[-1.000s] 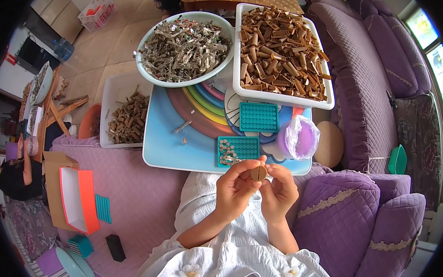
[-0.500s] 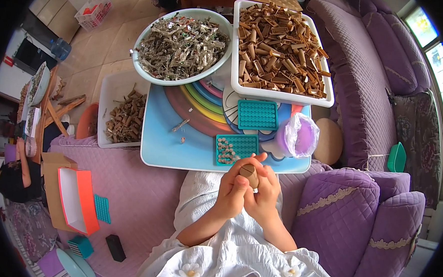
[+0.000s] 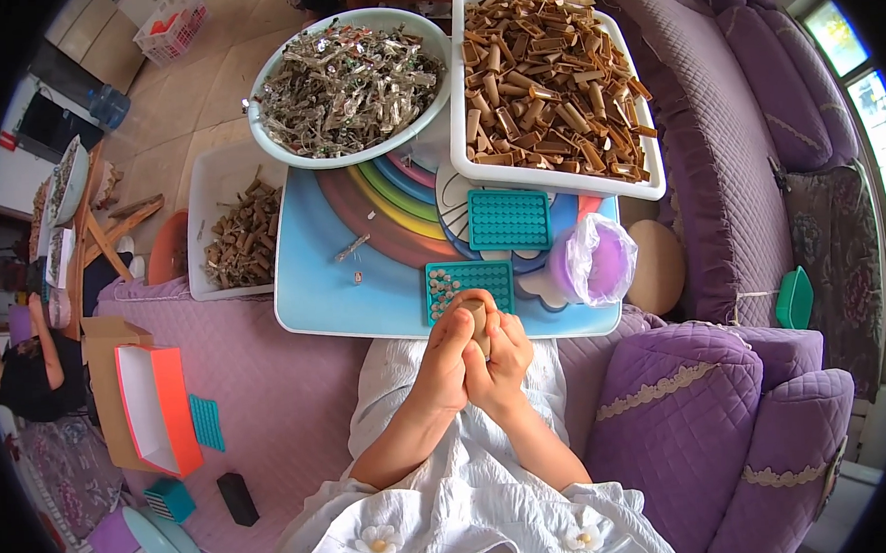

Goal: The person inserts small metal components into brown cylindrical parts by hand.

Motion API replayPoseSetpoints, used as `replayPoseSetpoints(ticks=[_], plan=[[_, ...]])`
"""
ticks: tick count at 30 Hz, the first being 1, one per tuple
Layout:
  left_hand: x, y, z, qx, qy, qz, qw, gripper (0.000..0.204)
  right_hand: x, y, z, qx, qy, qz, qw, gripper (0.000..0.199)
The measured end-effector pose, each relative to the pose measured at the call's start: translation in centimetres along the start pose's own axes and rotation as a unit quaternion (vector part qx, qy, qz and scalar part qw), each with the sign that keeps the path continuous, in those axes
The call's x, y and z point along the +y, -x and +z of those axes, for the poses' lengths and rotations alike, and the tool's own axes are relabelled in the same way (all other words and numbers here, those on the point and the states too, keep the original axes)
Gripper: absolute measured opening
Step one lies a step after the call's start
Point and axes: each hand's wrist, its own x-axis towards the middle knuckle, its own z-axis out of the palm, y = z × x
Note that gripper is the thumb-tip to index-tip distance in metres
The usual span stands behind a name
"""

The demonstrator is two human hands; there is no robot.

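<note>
Over my lap, at the table's near edge, both hands are closed together around a brown cardboard-like tube point(image 3: 477, 313). My left hand point(image 3: 444, 359) wraps it from the left with the thumb along its side. My right hand point(image 3: 499, 359) grips it from the right, and the fingers hide most of the tube. Just beyond the hands lies a teal tray point(image 3: 485, 277) with small round pieces in its left part. Behind that sits a second teal tray point(image 3: 509, 220) with rows of cells. A thin silvery-brown strip point(image 3: 352, 246) and a tiny piece point(image 3: 358, 277) rest on the blue table point(image 3: 314, 308).
At the back stand a pale basin point(image 3: 265, 136) of shiny scraps and a white tub point(image 3: 558, 177) of split brown tube halves. A white bin point(image 3: 199, 204) of brown tubes is at left. A lined purple container point(image 3: 594, 259) sits right. Another person point(image 3: 42, 363) works far left.
My hands have drawn closer together around the tube and now cover more of it. The tube sits slightly further left and higher in the view, which has shifted a little.
</note>
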Motion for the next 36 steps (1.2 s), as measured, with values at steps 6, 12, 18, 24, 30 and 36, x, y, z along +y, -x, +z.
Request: replayPoseSetpoints(ticks=[6, 12, 18, 24, 30, 36], plan=[[-0.9, -1.1, -0.3, 0.039, -0.040, -0.021, 0.998, 0.026, 0.8, 0.1, -0.4, -0.054, 0.028, 0.089, 0.994, 0.016], [-0.9, -1.0, -3.0, 0.104, -0.005, -0.027, 0.994, 0.032, 1.9, -3.9, -8.1, -0.447, -0.077, 0.190, 0.871, 0.021], [-1.1, -0.2, -3.4, 0.089, -0.577, 0.211, 0.784, 0.031, 7.2, -7.8, -12.7, -0.124, 0.295, 0.172, 0.932, 0.008], [-0.6, -0.3, -3.2, 0.046, -0.661, 0.303, 0.685, 0.039, 12.3, -8.7, -11.3, -0.300, 0.422, 0.067, 0.853, 0.008], [-0.7, -0.4, -3.2, 0.059, -0.662, 0.292, 0.688, 0.036, 15.0, -8.0, -10.1, -0.287, 0.425, 0.130, 0.848, 0.010], [-0.5, -0.6, -3.4, 0.034, -0.693, 0.284, 0.661, 0.029, 15.1, -8.6, -10.3, -0.318, 0.436, 0.109, 0.835, 0.011]])
